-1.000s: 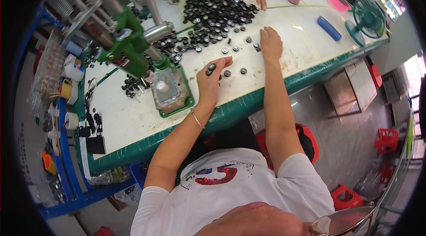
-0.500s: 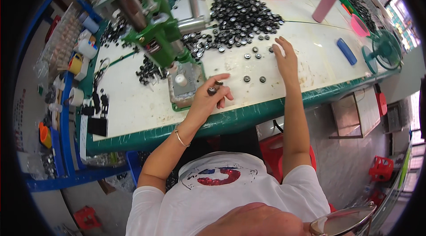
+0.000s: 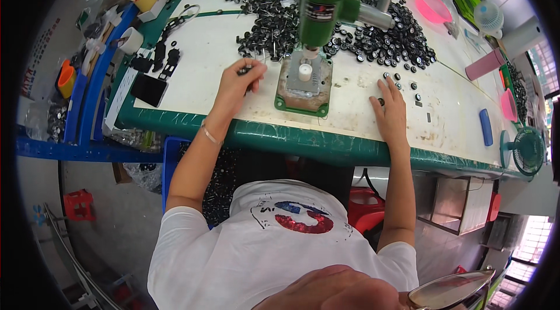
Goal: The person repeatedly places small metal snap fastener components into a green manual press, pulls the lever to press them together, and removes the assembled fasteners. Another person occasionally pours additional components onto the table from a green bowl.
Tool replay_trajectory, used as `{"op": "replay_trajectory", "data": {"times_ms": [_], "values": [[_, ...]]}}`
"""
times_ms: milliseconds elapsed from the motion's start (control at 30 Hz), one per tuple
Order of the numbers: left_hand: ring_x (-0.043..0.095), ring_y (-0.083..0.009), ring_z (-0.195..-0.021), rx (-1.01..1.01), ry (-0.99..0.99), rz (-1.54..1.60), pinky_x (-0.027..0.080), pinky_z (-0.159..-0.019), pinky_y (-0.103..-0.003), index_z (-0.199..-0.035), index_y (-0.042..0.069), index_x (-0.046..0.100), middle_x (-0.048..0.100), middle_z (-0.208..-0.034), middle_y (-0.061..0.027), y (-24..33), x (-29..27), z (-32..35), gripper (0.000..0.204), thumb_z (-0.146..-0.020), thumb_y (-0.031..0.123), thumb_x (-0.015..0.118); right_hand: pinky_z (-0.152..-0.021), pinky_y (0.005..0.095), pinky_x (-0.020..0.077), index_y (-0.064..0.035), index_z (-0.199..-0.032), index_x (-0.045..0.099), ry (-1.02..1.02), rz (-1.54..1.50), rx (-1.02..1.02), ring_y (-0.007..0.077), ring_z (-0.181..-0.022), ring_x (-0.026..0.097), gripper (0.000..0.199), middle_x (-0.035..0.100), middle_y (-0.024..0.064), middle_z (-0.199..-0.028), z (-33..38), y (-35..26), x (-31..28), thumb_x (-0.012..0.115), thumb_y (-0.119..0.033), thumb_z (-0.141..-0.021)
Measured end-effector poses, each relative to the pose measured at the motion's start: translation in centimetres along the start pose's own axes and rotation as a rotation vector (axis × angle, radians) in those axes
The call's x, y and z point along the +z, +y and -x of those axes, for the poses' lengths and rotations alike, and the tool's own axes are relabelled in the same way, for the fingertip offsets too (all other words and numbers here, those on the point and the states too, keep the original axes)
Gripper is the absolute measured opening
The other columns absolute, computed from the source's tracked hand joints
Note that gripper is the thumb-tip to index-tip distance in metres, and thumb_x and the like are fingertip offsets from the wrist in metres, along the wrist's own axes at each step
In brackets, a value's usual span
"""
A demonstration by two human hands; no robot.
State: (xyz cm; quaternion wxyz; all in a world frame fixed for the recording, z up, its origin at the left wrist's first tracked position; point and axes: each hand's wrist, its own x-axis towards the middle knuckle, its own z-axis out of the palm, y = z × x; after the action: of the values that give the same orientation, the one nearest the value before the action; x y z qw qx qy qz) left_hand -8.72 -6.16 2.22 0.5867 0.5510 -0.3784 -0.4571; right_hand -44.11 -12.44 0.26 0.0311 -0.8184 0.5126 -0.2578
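Note:
My left hand (image 3: 238, 85) is closed around a small black wheel (image 3: 244, 69), left of a green press (image 3: 319, 21). Its fingertips are beside a heap of black pieces with thin metal pins (image 3: 274, 33). A white round seat (image 3: 305, 71) stands bare on the grey plate of the press base (image 3: 301, 102). Right of the press, my right hand (image 3: 392, 113) hovers low over or rests on the white tabletop, thumb and fingers apart. One black wheel (image 3: 381, 102) lies between thumb and forefinger, and loose wheels (image 3: 413, 85) lie around the fingertips.
A large pile of black wheels (image 3: 402, 36) lies behind the press. To the right are a pink bottle (image 3: 485, 64), a pink basin (image 3: 433, 5), a blue bar-shaped object (image 3: 486, 127) and a green fan (image 3: 528, 149). A dark flat device (image 3: 149, 89) lies at the left edge.
The view has swung to the left. My left hand has gone from the right of the press to the pin heap on its left. My right hand has drawn back nearer the table edge.

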Motion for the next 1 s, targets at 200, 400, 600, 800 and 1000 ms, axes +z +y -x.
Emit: {"op": "replay_trajectory", "data": {"times_ms": [200,400,600,800,1000], "values": [[0.058,-0.0140,-0.061,0.238,-0.030,-0.438,0.044,-0.058,-0.026,-0.095,0.006,0.070,0.066,-0.074,-0.0064,0.7,2.4,-5.0,0.022,-0.080,0.022,0.071,-0.100,0.0410,0.0370,-0.0040,-0.123,0.056,0.085,-0.029,0.019,0.0338,-0.118,0.048,0.040,0.049,0.0151,-0.133,-1.9,0.1,0.5,0.061,-0.022,-0.088],[0.066,-0.0294,-0.076,0.454,-0.077,-0.684,0.050,-0.072,-0.036,-0.085,0.008,0.071,0.069,-0.080,-0.0126,-1.3,2.7,-8.1,0.021,-0.077,0.027,0.069,-0.095,0.0385,0.0409,-0.0047,-0.111,0.064,0.104,-0.061,0.010,0.0318,-0.111,0.053,0.030,0.057,0.0132,-0.124,0.0,0.6,-0.5,0.065,-0.019,-0.084],[0.063,-0.0188,-0.070,0.475,0.008,-0.965,0.048,-0.063,-0.031,-0.088,0.008,0.070,0.067,-0.083,-0.0061,-1.6,0.2,-4.9,0.012,-0.080,0.016,0.067,-0.085,0.0380,0.0430,-0.0059,-0.100,0.068,0.102,-0.165,0.105,0.0286,-0.100,0.054,0.021,0.062,0.0103,-0.104,1.1,1.2,-1.3,0.067,-0.017,-0.082],[0.061,-0.0258,-0.068,0.608,0.021,-1.195,0.049,-0.062,-0.037,-0.082,0.009,0.066,0.061,-0.088,-0.0036,-0.6,0.7,-4.0,0.006,-0.079,0.015,0.065,-0.083,0.0331,0.0450,-0.0063,-0.105,0.066,0.155,-0.141,0.023,0.0247,-0.099,0.056,0.024,0.062,0.0094,-0.102,-0.3,0.0,-1.5,0.066,-0.013,-0.083],[0.058,-0.0088,-0.064,0.390,0.093,-0.524,0.042,-0.052,-0.023,-0.089,0.003,0.068,0.068,-0.079,-0.0047,-1.2,-0.1,-4.1,0.009,-0.081,0.009,0.068,-0.086,0.0311,0.0452,-0.0037,-0.108,0.066,0.142,-0.534,-0.060,0.0226,-0.096,0.060,0.026,0.064,0.0098,-0.101,-2.6,-5.4,-1.1,0.067,-0.006,-0.082]]}}
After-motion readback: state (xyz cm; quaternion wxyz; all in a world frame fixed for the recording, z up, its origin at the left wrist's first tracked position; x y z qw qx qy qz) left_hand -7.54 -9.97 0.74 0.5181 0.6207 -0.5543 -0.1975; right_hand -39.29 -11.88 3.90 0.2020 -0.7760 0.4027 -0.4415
